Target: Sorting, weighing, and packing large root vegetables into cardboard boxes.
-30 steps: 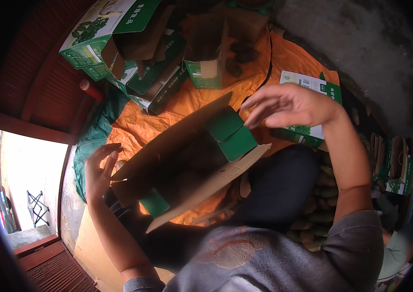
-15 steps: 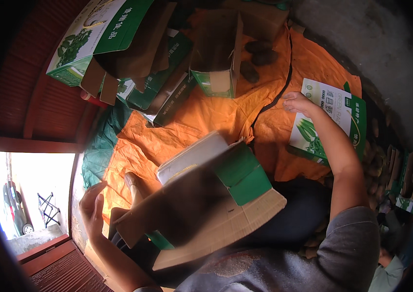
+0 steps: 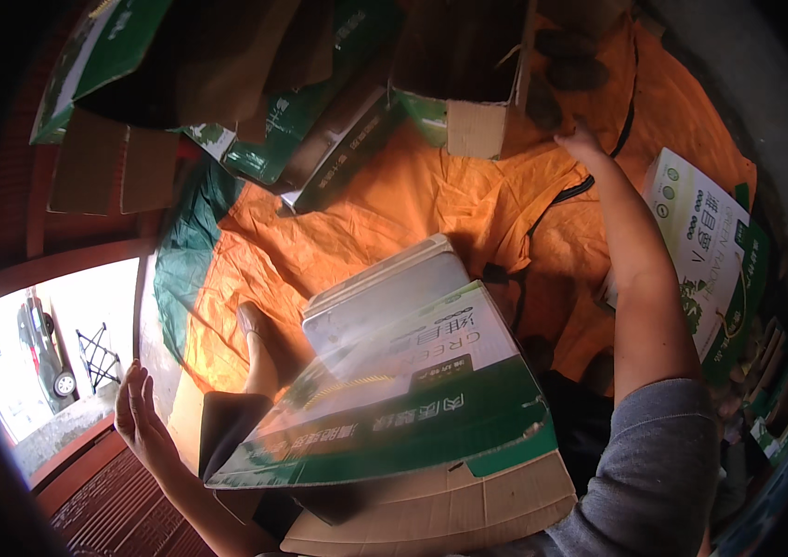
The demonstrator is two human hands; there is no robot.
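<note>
A white and green cardboard carton [image 3: 385, 399] lies tilted across my lap, its printed panel facing up and a plain brown flap [image 3: 440, 511] at the near side. It overlaps a pale, round-cornered box [image 3: 394, 288]. My left hand [image 3: 139, 418] is raised left of the carton, fingers stretched and holding nothing. My right hand [image 3: 581, 144] reaches far forward over the orange sheet [image 3: 366, 213], fingers apart. It is nearest to several dark oval items [image 3: 572, 72] beside an open brown carton [image 3: 475, 130]. I cannot make out what these items are.
More green and white cartons [image 3: 343, 148] crowd the far left, one with hanging flaps [image 3: 88, 167]. A flat printed carton [image 3: 696, 251] lies at the right, near more cartons [image 3: 784, 399]. A doorway [image 3: 4, 343] is at the left. My bare foot [image 3: 250, 320] rests on the sheet.
The lap carton has turned, so its printed panel shows instead of its dark inside. My right hand has moved forward to the dark items. My left hand has moved outward. The view has shifted.
</note>
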